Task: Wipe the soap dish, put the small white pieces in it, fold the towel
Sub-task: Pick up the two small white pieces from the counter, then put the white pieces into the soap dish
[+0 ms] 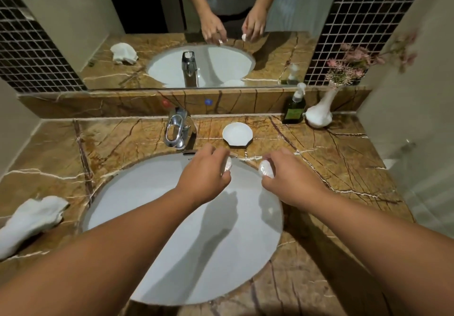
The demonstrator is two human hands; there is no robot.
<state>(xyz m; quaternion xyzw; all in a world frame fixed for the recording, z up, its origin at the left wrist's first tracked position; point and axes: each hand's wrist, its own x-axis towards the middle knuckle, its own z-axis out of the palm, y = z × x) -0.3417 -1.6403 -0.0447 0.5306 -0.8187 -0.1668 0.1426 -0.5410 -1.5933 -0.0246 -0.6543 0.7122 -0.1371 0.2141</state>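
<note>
Two hands (205, 176) (292, 180) each pinch a white piece (227, 164) (266, 169).

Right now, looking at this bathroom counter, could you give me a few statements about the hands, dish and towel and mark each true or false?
1. Each hand, left hand and right hand, holds a small white piece. True.
2. The soap dish already holds white pieces. False: it is empty.
3. The towel lies neatly folded. False: it is crumpled, left of the sink.
4. The soap bottle stands beside the white vase. True.
</note>
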